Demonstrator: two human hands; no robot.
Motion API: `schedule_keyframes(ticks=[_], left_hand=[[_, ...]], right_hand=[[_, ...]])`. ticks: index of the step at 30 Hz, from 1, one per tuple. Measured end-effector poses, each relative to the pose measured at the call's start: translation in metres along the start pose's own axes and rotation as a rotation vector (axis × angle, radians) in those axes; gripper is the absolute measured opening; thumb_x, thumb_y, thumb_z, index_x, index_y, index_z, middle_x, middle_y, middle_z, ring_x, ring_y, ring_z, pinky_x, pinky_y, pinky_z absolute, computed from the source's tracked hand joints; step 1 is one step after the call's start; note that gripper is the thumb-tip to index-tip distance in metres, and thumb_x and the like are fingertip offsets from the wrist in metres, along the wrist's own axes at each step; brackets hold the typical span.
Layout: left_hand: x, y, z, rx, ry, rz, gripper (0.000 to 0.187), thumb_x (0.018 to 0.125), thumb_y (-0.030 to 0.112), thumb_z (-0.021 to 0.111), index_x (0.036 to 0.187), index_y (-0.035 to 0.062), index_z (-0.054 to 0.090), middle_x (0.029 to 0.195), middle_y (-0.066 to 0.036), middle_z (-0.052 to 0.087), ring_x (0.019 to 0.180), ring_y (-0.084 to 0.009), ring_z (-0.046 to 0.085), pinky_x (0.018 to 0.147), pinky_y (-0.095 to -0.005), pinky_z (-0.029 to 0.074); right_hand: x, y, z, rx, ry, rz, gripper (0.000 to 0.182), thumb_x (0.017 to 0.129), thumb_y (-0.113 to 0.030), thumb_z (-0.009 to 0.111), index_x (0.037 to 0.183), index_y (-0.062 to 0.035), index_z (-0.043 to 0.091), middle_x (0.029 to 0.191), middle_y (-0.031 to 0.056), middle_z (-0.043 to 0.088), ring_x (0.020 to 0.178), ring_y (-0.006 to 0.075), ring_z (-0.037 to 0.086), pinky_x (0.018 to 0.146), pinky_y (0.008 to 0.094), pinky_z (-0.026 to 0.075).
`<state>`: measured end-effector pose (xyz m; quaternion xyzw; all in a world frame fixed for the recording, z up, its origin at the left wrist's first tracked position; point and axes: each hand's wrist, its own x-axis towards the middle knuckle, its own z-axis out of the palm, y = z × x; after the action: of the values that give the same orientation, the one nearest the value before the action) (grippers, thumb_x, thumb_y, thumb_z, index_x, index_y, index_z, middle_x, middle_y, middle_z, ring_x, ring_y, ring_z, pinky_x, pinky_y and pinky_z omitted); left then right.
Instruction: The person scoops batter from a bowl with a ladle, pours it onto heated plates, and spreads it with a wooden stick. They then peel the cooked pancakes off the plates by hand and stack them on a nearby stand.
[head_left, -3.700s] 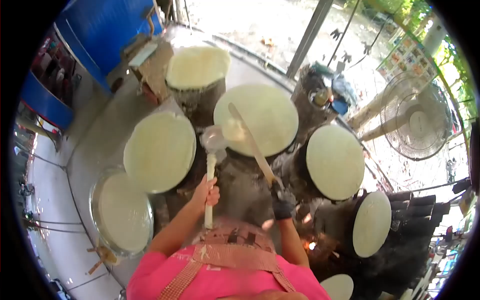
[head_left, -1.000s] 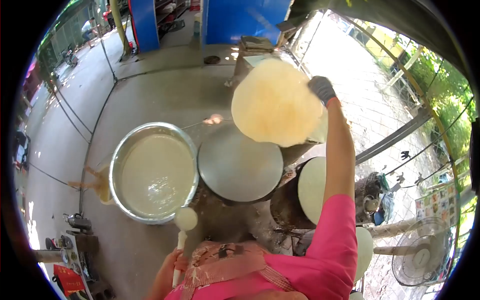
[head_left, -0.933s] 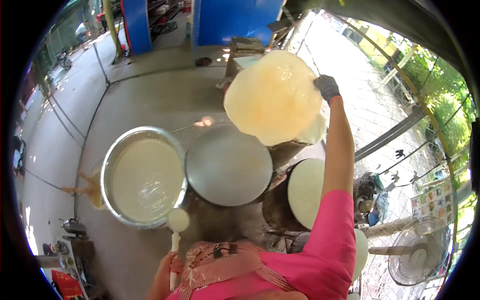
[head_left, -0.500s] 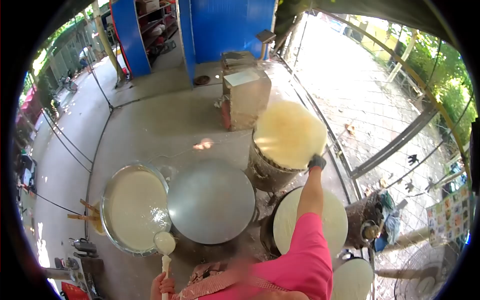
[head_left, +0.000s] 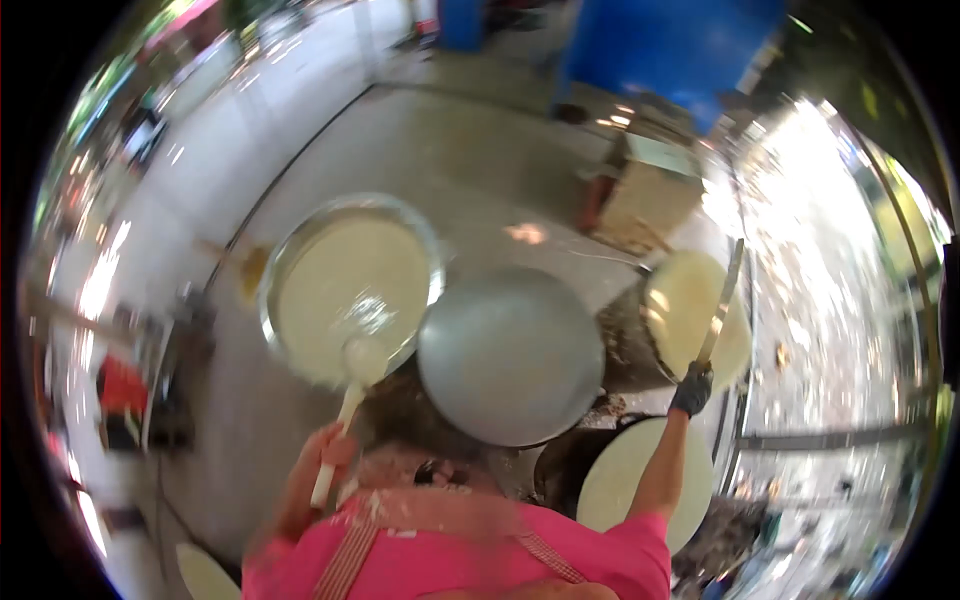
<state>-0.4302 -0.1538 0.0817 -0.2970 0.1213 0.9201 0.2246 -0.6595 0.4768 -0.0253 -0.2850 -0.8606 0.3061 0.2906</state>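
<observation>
Left hand [head_left: 325,452]: bare, closed round the pale handle of a ladle [head_left: 365,360]; its bowl hung over the near side of the basin, contact with the batter not discernible.

Right hand [head_left: 692,390]: dark-gloved, gripping a long flat blade [head_left: 724,305], tip pointing away, over the right part of the far round sheet [head_left: 680,318].

Metal basin [head_left: 268,315]: wide, holding pale batter [head_left: 340,275], left of the griddle.

Griddle [head_left: 510,355]: round, grey, directly before the person, between basin and far round sheet.

Near round sheet [head_left: 640,485]: pale, partly behind the right forearm.

Cardboard box [head_left: 650,200]: beyond the griddle, to the right, a light panel on top.

Red item [head_left: 122,385]: at far left, any lettering too blurred to read
</observation>
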Motion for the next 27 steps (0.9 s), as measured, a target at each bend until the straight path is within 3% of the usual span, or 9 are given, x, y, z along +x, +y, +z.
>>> schedule_keyframes(ticks=[2,3,4,6,8,12,15,22,27], left_hand=[[0.012,0.031,-0.047,-0.403,-0.222,-0.242,0.016,0.089,0.021,0.04,0.096,0.0097,0.049,0.053,0.0,0.033,0.038,-0.007,0.032,0.031,-0.02,0.029],[0.011,0.04,-0.046,-0.269,-0.294,-0.082,0.027,0.087,0.019,0.043,0.114,0.0175,0.042,0.055,-0.001,0.033,0.038,-0.0081,0.032,0.03,-0.0196,0.029],[0.011,0.058,-0.049,-0.074,-0.32,0.006,0.047,0.084,0.014,0.047,0.126,0.027,0.03,0.06,-0.003,0.035,0.041,-0.009,0.032,0.029,-0.0188,0.029],[0.014,0.095,-0.057,0.055,-0.239,0.098,0.055,0.079,0.007,0.049,0.126,0.0268,0.028,0.07,-0.005,0.039,0.046,-0.0094,0.035,0.028,-0.0171,0.028],[0.033,0.146,-0.094,0.221,-0.147,0.084,0.055,0.08,0.008,0.049,0.126,0.0271,0.027,0.068,-0.004,0.041,0.041,-0.0086,0.034,0.028,-0.0168,0.026],[0.076,0.233,-0.139,0.409,0.218,-0.079,0.03,0.082,0.012,0.049,0.11,0.0162,0.04,0.057,-0.002,0.037,0.037,-0.0071,0.03,0.027,-0.0174,0.024],[0.092,0.272,-0.156,0.304,0.273,-0.275,0.024,0.082,0.013,0.048,0.105,0.0149,0.04,0.055,-0.001,0.036,0.037,-0.0068,0.03,0.027,-0.0175,0.023],[0.071,0.288,-0.131,-0.021,0.246,-0.495,0.012,0.083,0.014,0.048,0.093,0.0117,0.042,0.051,0.0,0.033,0.035,-0.0061,0.029,0.027,-0.0178,0.022],[-0.025,0.279,-0.005,0.257,-0.169,-0.041,0.02,0.084,0.018,0.05,0.071,0.0114,0.036,0.047,0.002,0.03,0.034,-0.0044,0.028,0.026,-0.0181,0.02]], right_hand=[[-0.022,0.003,0.048,-0.209,-0.379,-0.452,0.043,0.074,-0.028,0.056,0.111,-0.0051,0.051,0.091,0.0187,0.059,0.082,0.0303,0.057,0.071,0.0396,0.044],[-0.031,-0.024,0.079,-0.809,-0.614,-0.691,0.04,0.072,-0.024,0.057,0.108,-0.007,0.054,0.088,0.0185,0.059,0.081,0.03,0.057,0.071,0.0401,0.044],[-0.063,-0.065,0.087,-0.134,-0.693,-0.472,0.036,0.07,-0.024,0.06,0.102,-0.0087,0.059,0.084,0.0172,0.061,0.08,0.0285,0.058,0.07,0.0388,0.044],[-0.138,-0.226,0.07,-0.239,-1.068,-0.09,0.031,0.069,-0.024,0.061,0.096,-0.0076,0.062,0.08,0.0161,0.061,0.076,0.027,0.059,0.068,0.0371,0.045],[-0.202,-0.292,0.092,-0.037,-1.16,-0.407,0.03,0.071,-0.029,0.06,0.091,-0.0072,0.063,0.078,0.0156,0.061,0.072,0.0281,0.06,0.065,0.0372,0.046],[-0.335,-0.33,0.169,-0.429,-1.138,-1.081,0.031,0.076,-0.036,0.051,0.085,-0.0074,0.06,0.076,0.0128,0.061,0.074,0.0316,0.057,0.066,0.0382,0.045],[-0.371,-0.42,0.133,-0.52,-1.167,-0.907,0.026,0.073,-0.032,0.055,0.071,-0.0059,0.058,0.066,0.0149,0.058,0.064,0.0306,0.056,0.064,0.0364,0.046],[-0.462,-0.212,0.127,-0.73,-0.86,-0.866,0.026,0.076,-0.032,0.056,0.076,-0.0056,0.057,0.061,0.0125,0.056,0.058,0.0296,0.055,0.056,0.0361,0.046],[-0.452,-0.324,0.045,-0.426,-0.324,-1.222,0.026,0.077,-0.028,0.056,0.091,-0.0071,0.06,0.064,0.0112,0.059,0.053,0.0271,0.056,0.05,0.0355,0.044]])
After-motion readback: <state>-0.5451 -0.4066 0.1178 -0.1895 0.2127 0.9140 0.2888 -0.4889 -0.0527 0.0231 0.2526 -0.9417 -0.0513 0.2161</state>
